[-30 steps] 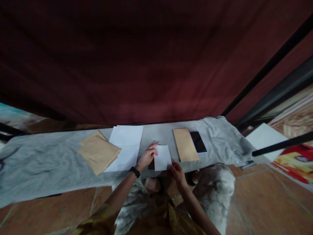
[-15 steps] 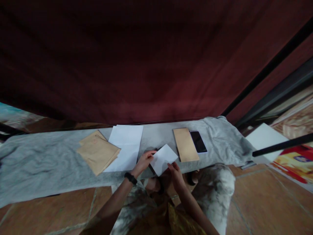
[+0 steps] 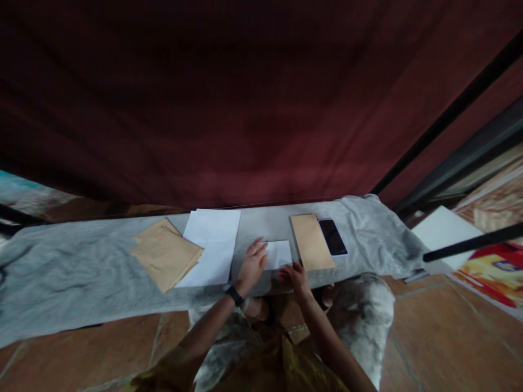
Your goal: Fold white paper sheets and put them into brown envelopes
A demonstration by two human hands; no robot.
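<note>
A small white paper (image 3: 278, 255), which looks folded, lies on the grey cloth in front of me. My left hand (image 3: 252, 265), with a dark band at the wrist, rests over its left end, fingers stretched out and lying flat. At the lower right corner of the paper, the fingers of my right hand (image 3: 295, 275) are curled in and closed on its edge. Larger white sheets (image 3: 212, 239) with a crease across them lie to the left. Brown envelopes (image 3: 167, 253) partly cover those sheets. To the right of my right hand is another brown envelope (image 3: 312, 242).
A phone (image 3: 333, 237) with a dark screen lies beside the right envelope. The grey cloth (image 3: 81, 272) covers a long narrow bench. Behind it hangs a dark red curtain (image 3: 261, 136). A black bar (image 3: 469, 243) and a red printed package (image 3: 498, 272) are at the right.
The paper, tilted between both hands before, now lies squared up on the cloth. My left hand has gone from pinching its left corner to lying flat on it.
</note>
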